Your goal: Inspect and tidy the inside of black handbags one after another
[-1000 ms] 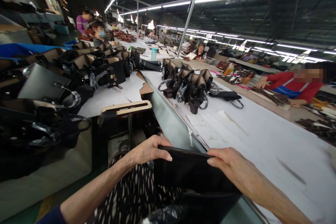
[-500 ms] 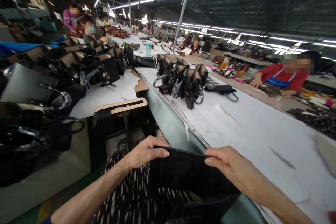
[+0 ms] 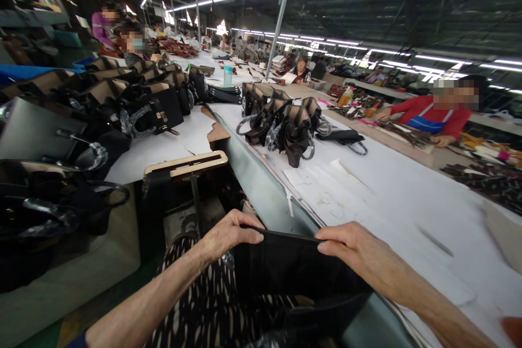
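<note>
Hands close on the black bag at the near edge of the bench. Your left hand curls over the left end of the bag's top rim. Your right hand grips the right end of the same rim, fingers bent over it. Both are closed on it, well apart from each other. The black bag hangs upright between them, rim up. Its lower part lies over your patterned lap and its right side is against the bench's grey left edge.

Just past your left hand, a slotted wooden frame stands on a thin post at the near right corner of the left bench. Dark bags in a row crowd that bench's left side, several with wrapped handles, packed so close that they touch.

On your own bench, pale paper sheets lie flat near the left edge. Farther along that edge a bag cluster stands upright, brown tops pressed together. A flat bag lies just beside it on the right.

Beyond the cluster a teal cup stands toward the far end. Off the bench's right edge a person in red sits with both hands on the next table. Other people at the far end are too small to make out.
</note>
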{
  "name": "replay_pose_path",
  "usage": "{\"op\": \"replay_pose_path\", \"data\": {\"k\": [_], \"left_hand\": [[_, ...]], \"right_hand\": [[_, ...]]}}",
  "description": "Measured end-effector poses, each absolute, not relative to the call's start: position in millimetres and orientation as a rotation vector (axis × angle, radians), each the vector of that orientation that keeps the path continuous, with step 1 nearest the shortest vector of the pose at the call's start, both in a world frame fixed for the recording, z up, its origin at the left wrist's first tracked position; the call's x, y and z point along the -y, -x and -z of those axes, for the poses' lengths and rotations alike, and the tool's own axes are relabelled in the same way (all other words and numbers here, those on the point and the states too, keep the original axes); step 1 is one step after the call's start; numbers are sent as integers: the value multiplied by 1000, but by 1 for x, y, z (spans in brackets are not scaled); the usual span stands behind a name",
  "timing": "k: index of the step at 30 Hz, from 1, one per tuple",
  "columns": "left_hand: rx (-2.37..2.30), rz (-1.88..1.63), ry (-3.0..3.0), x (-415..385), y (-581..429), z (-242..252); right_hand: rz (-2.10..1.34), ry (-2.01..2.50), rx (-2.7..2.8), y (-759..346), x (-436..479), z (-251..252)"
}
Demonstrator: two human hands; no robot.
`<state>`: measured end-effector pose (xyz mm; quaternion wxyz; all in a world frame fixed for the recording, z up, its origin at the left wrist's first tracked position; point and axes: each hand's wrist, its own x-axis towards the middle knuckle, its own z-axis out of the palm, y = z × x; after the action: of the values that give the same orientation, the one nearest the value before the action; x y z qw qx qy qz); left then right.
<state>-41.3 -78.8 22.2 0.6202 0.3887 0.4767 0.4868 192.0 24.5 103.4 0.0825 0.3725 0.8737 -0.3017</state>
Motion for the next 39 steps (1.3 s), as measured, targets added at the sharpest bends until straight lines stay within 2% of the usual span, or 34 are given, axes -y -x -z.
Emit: {"op": "replay_pose_path", "data": {"k": [14,21,25,28,33,39], "left_hand": [[-1053,-993,-894,71,45,-19],[-1217,-624,-1334,66,44,-58],[-1516,-658,-1698,66,25,-60],[-1637,-672,-1720,64,14,-47],[-1535,-739,-1628,65,13,-35],[-1350,-709,-1582,69,21,-42]], "right_hand": [[1243,-1055,-2470,-194,-28,-96],[1268,-1010,-2446,-192,-29,-89],[1275,-983,-2435,-187,-27,-91],[1264,-979,-2471,-185,-27,-92],[1352,-926,-2425,-187,-31,-87],[1503,-901,-2284,-187,-35,-83]]}}
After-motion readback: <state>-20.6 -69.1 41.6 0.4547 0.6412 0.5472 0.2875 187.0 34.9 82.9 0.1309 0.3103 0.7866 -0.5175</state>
